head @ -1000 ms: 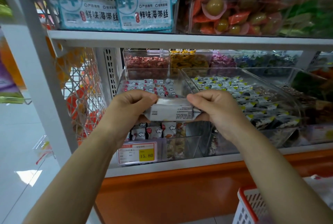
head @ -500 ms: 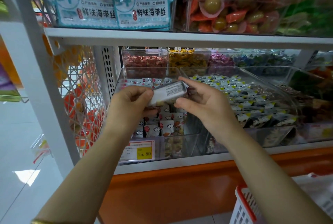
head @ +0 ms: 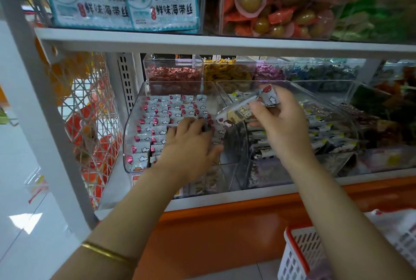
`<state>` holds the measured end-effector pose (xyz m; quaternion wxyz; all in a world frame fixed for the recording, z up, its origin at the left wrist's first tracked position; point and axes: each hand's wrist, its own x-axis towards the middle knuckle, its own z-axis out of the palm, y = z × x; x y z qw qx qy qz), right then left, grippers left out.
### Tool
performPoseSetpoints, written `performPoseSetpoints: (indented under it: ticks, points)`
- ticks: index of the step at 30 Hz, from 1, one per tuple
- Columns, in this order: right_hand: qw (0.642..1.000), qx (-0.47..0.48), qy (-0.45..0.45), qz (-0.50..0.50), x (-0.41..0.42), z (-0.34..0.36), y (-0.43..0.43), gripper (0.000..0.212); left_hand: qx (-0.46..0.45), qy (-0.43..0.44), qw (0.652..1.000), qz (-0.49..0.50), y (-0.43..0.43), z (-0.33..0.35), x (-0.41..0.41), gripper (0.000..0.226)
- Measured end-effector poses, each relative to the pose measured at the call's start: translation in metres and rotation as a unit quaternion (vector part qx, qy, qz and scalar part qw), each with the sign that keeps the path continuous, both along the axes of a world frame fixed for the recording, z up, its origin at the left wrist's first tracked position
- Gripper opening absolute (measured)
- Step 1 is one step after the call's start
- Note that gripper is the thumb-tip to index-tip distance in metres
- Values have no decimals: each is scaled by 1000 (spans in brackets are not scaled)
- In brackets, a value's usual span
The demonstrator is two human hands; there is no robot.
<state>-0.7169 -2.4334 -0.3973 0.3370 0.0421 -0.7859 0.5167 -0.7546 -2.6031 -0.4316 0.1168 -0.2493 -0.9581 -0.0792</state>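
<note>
head view: person at a shop shelf, both hands at the clear bin (head: 132, 126).
right hand (head: 281, 126): pinches a packet (head: 244, 109) between thumb and fingertips, tilted, above the bin's right wall.
left hand (head: 191, 142): down in the bin, fingers bent onto the packet rows (head: 157, 122); can't tell if it grips one.
basket (head: 301, 255): low right, well apart.
tip: probably picking more packets; take one off the top, lift straight, don't scatter the rows.
</note>
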Motion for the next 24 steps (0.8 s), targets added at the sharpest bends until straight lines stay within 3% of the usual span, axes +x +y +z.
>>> performPoseSetpoints:
  ticks: [2, 5, 10, 13, 17, 20, 24]
  points:
    - [1000, 12, -2, -7, 0, 1, -2, 29, -44, 20, 999, -2, 1, -4, -2, 55]
    - [999, 36, 2, -11, 1, 3, -5, 28, -31, 28, 999, -3, 1, -4, -2, 49]
    - [995, 97, 10, -17, 0, 5, -5, 13, 83, 10, 996, -14, -4, 2, 7, 32]
    - [985, 170, -24, -20, -4, 5, -3, 28, 140, -10, 990, -23, -11, 4, 13, 23]
    - [961, 275, -37, -16, -5, 1, -14, 38, 165, -21, 986, -30, -17, 5, 18, 19]
    - [922, 382, -41, -43, -8, -5, -27, 44, 180, -34, 983, -31, -19, 7, 21, 17]
    - [881, 467, -69, -41, -12, -7, -32, 33, 211, -58, 975, -35, -24, 14, 20, 13]
